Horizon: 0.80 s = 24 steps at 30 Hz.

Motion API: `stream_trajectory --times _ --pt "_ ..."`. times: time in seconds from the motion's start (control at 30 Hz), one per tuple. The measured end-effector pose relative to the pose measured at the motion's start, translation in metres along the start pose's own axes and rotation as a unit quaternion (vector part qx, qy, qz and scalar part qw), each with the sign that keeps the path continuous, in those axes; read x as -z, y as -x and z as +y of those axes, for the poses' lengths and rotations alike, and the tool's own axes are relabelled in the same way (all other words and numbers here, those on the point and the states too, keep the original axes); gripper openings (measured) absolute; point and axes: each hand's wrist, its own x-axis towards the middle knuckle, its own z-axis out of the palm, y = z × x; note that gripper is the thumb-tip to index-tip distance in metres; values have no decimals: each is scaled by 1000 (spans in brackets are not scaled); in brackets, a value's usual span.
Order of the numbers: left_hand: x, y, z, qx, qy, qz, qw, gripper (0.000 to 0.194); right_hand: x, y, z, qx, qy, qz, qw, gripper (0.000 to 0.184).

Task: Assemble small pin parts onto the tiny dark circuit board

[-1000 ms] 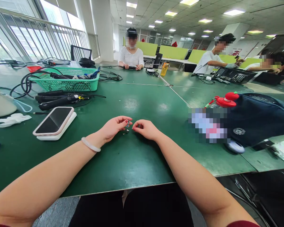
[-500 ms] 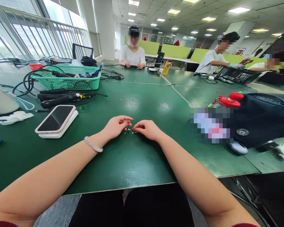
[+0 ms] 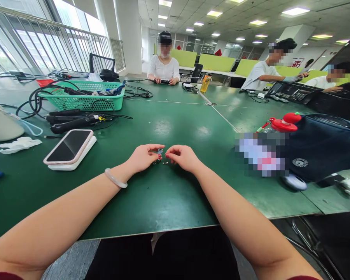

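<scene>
Green tabletop (image 3: pixel 146 206) below, left fingers (image 3: pixel 154 157) hold a blue piece (image 3: pixel 160 151) lengthwise upright.

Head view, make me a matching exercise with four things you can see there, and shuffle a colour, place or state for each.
Things:
1. Left hand
2. Phone
3. Basket
4. Bottle near the seated person in front

Matches:
A. Lies on a white slab
B. Orange-yellow
C. Pinches a small bluish part
D. Mint green, with perforated sides

Right pairs: 1-C, 2-A, 3-D, 4-B.
</scene>
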Motion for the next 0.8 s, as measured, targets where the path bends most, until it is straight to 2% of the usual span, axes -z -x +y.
stream_trajectory --times 0.27,0.37,0.53,0.8 --pt "0 0 -2 -8 -42 -6 999 47 -3 -4 4 -6 -78 28 997 13" --pt "0 0 -1 -11 -42 -6 999 47 -2 -3 3 -15 -69 48 996 10" --pt "1 0 -2 -25 -72 -5 997 45 0 -1 1 -17 39 46 998 9" --pt "3 -3 -9 -35 -80 8 996 44 -1 -1 3 0 187 17 982 18"
